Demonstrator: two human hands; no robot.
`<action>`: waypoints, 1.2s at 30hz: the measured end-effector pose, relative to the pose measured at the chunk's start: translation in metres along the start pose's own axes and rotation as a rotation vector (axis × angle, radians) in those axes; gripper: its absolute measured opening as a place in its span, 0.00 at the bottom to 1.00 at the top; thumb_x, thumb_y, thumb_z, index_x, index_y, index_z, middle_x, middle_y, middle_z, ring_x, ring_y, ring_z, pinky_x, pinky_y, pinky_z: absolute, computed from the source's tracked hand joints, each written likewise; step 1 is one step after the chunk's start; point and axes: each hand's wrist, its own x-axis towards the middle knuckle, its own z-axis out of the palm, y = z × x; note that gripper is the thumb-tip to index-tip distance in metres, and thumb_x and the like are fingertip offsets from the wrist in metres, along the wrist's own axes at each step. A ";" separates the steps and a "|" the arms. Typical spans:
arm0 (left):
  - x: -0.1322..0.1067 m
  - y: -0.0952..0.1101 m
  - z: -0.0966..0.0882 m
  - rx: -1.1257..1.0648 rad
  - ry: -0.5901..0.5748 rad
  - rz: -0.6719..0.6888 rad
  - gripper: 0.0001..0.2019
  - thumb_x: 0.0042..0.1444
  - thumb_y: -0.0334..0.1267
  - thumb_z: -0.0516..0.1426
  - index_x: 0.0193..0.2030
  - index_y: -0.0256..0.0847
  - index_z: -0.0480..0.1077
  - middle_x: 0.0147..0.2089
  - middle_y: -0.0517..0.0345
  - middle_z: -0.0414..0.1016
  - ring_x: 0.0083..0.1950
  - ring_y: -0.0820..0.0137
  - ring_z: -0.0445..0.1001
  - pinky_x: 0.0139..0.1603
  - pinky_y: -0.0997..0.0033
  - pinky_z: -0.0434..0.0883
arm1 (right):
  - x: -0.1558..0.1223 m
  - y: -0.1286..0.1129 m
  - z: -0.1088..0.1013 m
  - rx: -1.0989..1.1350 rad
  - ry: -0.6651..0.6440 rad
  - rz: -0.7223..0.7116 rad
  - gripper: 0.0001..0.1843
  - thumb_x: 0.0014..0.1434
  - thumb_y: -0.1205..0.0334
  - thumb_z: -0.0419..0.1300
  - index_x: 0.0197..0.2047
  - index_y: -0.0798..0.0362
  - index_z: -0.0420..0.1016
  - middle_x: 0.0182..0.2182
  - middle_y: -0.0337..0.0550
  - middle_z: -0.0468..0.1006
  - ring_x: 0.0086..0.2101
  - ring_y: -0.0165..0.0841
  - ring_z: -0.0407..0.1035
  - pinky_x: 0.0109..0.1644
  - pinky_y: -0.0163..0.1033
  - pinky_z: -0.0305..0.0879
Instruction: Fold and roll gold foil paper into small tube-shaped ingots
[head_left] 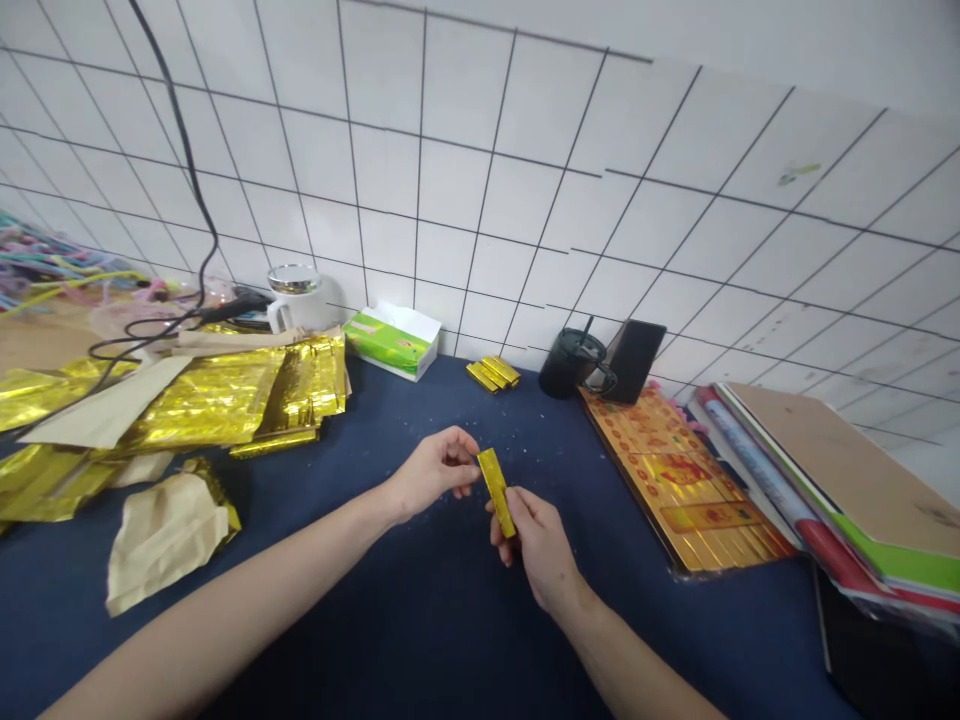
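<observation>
My right hand (541, 548) pinches a narrow folded strip of shiny gold foil paper (495, 488) between thumb and fingers, holding it above the dark blue table. At the strip's upper end is my left hand (442, 466), its fingers loosely curled and a gap showing between thumb and forefinger. Whether those fingertips touch the strip's edge I cannot tell. Beyond both hands, near the wall, lie several similar folded gold strips (493, 374). Sheets of gold foil paper (217, 400) are heaped to the left, and a crumpled, pale-backed piece (166, 540) lies closer to me.
A tissue pack (394, 340) and a white mug (296, 300) stand along the tiled wall. To the right are a black cup (571, 362), a dark phone-like slab (634, 360), orange-gold printed sheets (690, 480) and stacked folders (847, 480). A black cable (184, 150) hangs at left.
</observation>
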 end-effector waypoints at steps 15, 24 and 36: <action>0.001 -0.011 0.003 0.242 0.125 0.024 0.12 0.45 0.42 0.59 0.31 0.38 0.61 0.25 0.63 0.66 0.25 0.77 0.66 0.23 0.79 0.63 | 0.013 -0.011 0.000 -0.702 0.121 -0.346 0.16 0.58 0.54 0.48 0.26 0.52 0.69 0.19 0.36 0.66 0.21 0.28 0.59 0.26 0.33 0.54; -0.003 -0.008 0.007 0.047 0.063 -0.032 0.12 0.45 0.36 0.57 0.36 0.38 0.59 0.26 0.63 0.67 0.24 0.75 0.68 0.23 0.74 0.68 | 0.015 -0.008 -0.002 -0.566 0.086 -0.274 0.16 0.58 0.53 0.48 0.25 0.52 0.68 0.18 0.36 0.64 0.20 0.27 0.57 0.25 0.33 0.53; -0.006 -0.009 0.007 -0.034 0.081 0.017 0.17 0.48 0.34 0.56 0.45 0.39 0.59 0.29 0.62 0.68 0.25 0.76 0.67 0.25 0.76 0.67 | 0.023 -0.001 -0.005 -0.126 -0.025 -0.020 0.21 0.56 0.47 0.49 0.23 0.55 0.65 0.15 0.36 0.64 0.14 0.23 0.55 0.14 0.29 0.48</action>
